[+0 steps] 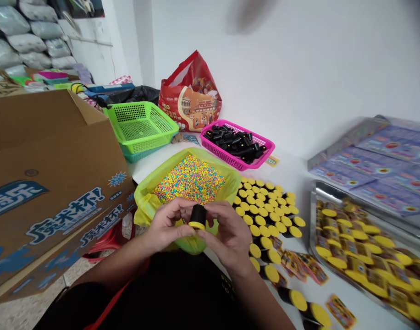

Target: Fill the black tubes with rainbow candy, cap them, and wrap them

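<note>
Between my two hands is a small black cylindrical container (198, 214) with a yellow rim at its lower end. The fingers and thumb of my left hand (170, 223) close on its left side. My right hand (229, 231) pinches it from the right. Just beyond and below my hands lies a basin lined with a yellow-green plastic bag (143, 188), holding many small coloured beads (192, 178). To the right of my right hand stand many black containers with yellow lids (263, 211), grouped on the white table.
A pink basket (254, 162) holds black cylinders. Behind the beads sit a green basket (141, 145) and a red bag (192, 103). A large cardboard box (58, 183) is at left. At right, a metal tray (313, 229) carries wrapped yellow-lidded pieces beside purple boxes (395, 160); printed cards (306, 266) lie nearby.
</note>
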A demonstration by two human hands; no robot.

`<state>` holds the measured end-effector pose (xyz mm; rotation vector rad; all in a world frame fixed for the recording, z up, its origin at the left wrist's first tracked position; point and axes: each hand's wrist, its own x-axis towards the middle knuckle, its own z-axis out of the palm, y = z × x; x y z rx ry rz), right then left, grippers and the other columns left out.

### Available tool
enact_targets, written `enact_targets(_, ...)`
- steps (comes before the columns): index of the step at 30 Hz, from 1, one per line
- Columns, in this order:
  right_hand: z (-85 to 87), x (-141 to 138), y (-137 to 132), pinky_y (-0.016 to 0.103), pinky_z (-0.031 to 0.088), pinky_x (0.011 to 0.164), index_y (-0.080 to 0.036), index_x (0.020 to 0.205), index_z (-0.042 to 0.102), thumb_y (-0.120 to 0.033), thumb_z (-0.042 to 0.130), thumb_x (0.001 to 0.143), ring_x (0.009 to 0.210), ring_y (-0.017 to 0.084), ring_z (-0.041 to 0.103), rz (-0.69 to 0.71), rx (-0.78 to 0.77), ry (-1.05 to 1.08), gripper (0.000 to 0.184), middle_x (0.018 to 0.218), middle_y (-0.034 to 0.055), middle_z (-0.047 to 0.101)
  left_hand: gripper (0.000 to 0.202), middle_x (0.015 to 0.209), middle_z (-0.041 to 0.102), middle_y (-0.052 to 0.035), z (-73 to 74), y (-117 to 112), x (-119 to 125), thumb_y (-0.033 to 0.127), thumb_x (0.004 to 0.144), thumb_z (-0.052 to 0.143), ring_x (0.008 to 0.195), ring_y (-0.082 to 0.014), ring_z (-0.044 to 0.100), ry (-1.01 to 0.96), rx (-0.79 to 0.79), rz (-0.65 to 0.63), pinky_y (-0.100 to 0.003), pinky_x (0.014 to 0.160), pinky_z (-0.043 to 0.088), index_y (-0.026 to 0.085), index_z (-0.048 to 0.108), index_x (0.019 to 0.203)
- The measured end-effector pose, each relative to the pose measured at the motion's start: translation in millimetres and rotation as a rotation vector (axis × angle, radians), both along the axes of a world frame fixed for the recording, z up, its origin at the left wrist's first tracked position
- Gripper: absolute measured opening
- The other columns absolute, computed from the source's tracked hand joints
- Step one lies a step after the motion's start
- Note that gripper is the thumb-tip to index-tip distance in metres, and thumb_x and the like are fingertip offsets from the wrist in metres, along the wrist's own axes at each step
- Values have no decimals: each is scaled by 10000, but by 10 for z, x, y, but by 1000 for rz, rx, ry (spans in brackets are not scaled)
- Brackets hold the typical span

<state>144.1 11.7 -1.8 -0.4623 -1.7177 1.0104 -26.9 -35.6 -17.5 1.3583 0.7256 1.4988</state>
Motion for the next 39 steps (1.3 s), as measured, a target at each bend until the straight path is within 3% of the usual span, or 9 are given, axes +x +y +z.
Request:
enact_targets(4,-62,-30,13,331,506,647,-289,1071,674,-290,757,779,779,191,582,9,-114,45,303,929,42,643,439,811,660,-29,15,18,43,340,703,832,705,-148,605,-84,-103,88,-265,649,461,182,637,1063)
enact_targets(8,-105,-116,79,296,502,605,-251,929,677,-339,782,733,700,170,608,4,-414,92,239,814,10,661,344,753,645,-3,39,82,143,379,707,810,600,-111,581,-210,-327,130,-230,551,445,168,619,899)
enact_targets(12,-100,-194,232,241,395,442,-206,762,633,-407,750,720,484,121,519,18,-718,13,236,611,-27,594,347,667,652,3,50,206,171,423,744,747,441,-122,573,-281,-604,-11,-212,393,379,177,592,933)
enact_targets(16,-141,-243,324,225,295,384,-201,662,544,-514,712,751,404,94,423,13,-829,-60,366,501,-58,483,404,567,647,-41,34,324,116,530,752,682,359,-118,545,-376,-834,-151,-193,313,257,135,599,781)
enact_targets(20,-211,-242,283,234,362,434,-203,795,599,-532,652,812,491,113,490,11,-702,-22,334,600,-37,529,470,513,613,-36,26,378,62,593,787,617,317,-103,498,-493,-908,-229,-190,291,209,125,610,747)
enact_targets(25,-196,-184,214,293,491,615,-249,1171,595,-342,756,733,816,194,620,-112,-216,-210,476,970,46,651,427,501,564,12,30,387,78,566,808,641,317,-82,460,-589,-868,-190,-185,287,249,142,601,768)
enact_targets(31,-206,-193,210,371,536,717,-245,1146,595,-259,712,767,893,232,632,-278,252,-353,397,997,68,667,373,569,572,20,28,344,174,495,794,701,345,-73,475,-535,-817,-83,-182,305,345,135,605,801)
enact_targets(35,-282,-188,233,331,526,634,-241,1075,622,-296,740,749,742,192,625,-371,153,-288,351,881,38,671,349,750,619,-1,36,260,179,425,810,708,476,-98,572,-435,-593,33,-221,412,504,151,637,1016)
enact_targets(39,-281,-141,252,279,494,567,-235,1030,649,-329,731,770,651,152,600,-234,-122,-132,288,802,11,668,466,895,644,-34,52,195,74,251,784,703,685,-170,671,-288,-414,-84,-274,543,570,218,596,1237)
